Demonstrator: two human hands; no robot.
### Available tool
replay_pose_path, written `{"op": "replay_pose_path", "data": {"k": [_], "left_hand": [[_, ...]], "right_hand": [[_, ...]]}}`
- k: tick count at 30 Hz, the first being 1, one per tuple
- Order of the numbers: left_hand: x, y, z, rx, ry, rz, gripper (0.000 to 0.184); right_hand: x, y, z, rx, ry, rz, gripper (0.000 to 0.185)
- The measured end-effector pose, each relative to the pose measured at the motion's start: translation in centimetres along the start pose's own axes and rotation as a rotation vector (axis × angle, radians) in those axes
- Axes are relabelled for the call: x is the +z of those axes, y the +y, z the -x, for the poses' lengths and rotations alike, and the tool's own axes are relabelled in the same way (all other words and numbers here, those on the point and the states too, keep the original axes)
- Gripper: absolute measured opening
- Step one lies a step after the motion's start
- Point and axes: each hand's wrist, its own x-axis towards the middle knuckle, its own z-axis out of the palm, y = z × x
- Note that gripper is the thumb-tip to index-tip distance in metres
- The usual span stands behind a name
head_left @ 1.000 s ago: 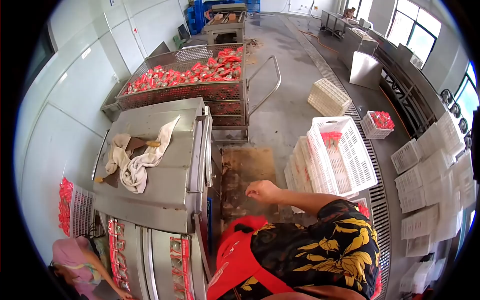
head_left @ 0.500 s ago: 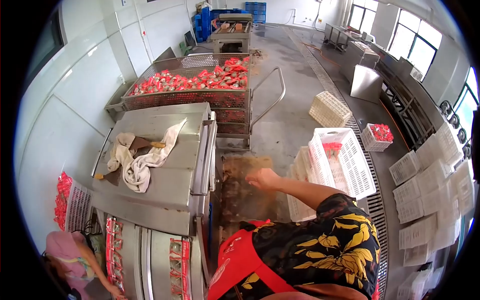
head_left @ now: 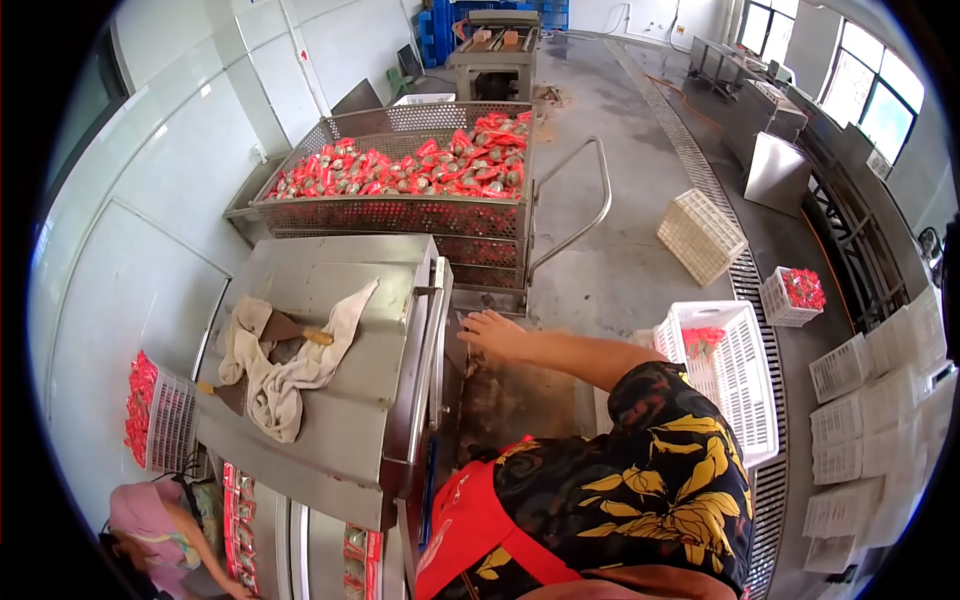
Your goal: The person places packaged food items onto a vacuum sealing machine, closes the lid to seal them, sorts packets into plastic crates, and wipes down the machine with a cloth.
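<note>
One bare hand shows, at the end of an arm that comes from the patterned sleeve on the right; I take it as my right hand [head_left: 492, 334]. Its fingers are spread and hold nothing, just beside the right edge of the steel machine cover [head_left: 340, 400]. On that cover lie a crumpled white cloth [head_left: 275, 405] and two scrapers, one with a wooden handle [head_left: 316, 336]. Beyond the cover, a perforated metal cart [head_left: 400, 215] holds many red packets [head_left: 410, 170]. My left hand is out of view.
A white crate [head_left: 750, 375] with red packets stands right of my arm. Another crate [head_left: 700, 237] lies further off, near a small filled crate [head_left: 790, 315]. At lower left another person [head_left: 150, 515] reaches toward packets on the machine. Crates stack at far right.
My right hand has moved forward and left toward the machine cover, and its fingers have spread from a curled shape. The view has shifted. The other person's arm stays by the packets.
</note>
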Motion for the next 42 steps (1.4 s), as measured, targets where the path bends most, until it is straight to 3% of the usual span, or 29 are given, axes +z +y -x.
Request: {"op": "replay_pose_path", "data": {"k": [2,4,8,10,11,13,14,16,18,21,24,30,32,36,40,42], "left_hand": [[0.5,1.1,-1.2,-0.036,-0.019,0.014,0.014],[1.2,1.9,-1.9,-0.070,-0.040,0.030,0.013],[2.0,3.4,-3.2,-0.119,-0.092,0.073,0.012],[2.1,3.2,-3.6,-0.151,-0.107,0.109,0.012],[2.2,3.1,-3.7,-0.167,-0.111,0.124,0.012],[2.0,2.3,-3.7,-0.213,-0.119,0.171,0.011],[1.8,1.8,-3.6,-0.244,-0.120,0.203,0.011],[1.7,-0.4,-2.2,-0.337,-0.103,0.291,0.011],[1.4,-2.1,1.2,-0.465,-0.078,0.403,0.011],[2.1,-6.7,7.0,-0.627,-0.014,0.590,0.010],[4.3,-9.9,14.3,-0.747,0.086,0.778,0.010],[8.9,-9.5,24.5,-0.897,0.291,1.110,0.010],[9.8,-8.8,26.3,-0.969,0.293,0.886,0.012],[10.6,-6.9,28.5,-1.067,0.345,0.855,0.013],[12.6,-7.0,29.6,-1.117,0.431,1.055,0.014],[15.4,-9.3,30.8,-0.907,0.468,1.194,0.013]], "right_hand": [[-2.1,0.4,-1.1,-0.018,0.025,-0.105,0.073],[-3.2,0.6,-2.1,0.048,0.280,-0.117,0.069],[-3.1,1.9,-3.6,-0.030,0.143,-0.023,0.066],[-1.7,2.9,-4.6,-0.057,-0.466,0.023,0.061],[-0.6,3.2,-4.6,-0.063,-0.460,0.019,0.061],[1.3,4.0,-4.0,-0.037,-0.164,-0.246,0.057],[1.6,4.3,-3.8,-0.051,-0.169,-0.251,0.057],[2.0,4.2,-4.3,0.059,0.303,-0.194,0.061],[-0.1,4.4,-5.0,-0.010,0.428,-0.194,0.065],[0.2,4.9,-6.0,-0.071,0.299,-0.179,0.077],[-1.4,3.5,-7.1,-0.038,0.300,-0.234,0.061],[-2.0,1.7,-9.0,-0.231,0.262,-0.120,0.060],[-1.4,1.0,-9.5,-0.291,0.226,-0.146,0.057],[-0.9,0.4,-11.1,-0.351,0.177,-0.252,0.044],[-0.5,0.9,-12.4,-0.363,0.090,-0.214,0.041],[0.9,2.3,-13.2,-0.415,0.155,-0.206,0.041]]}}
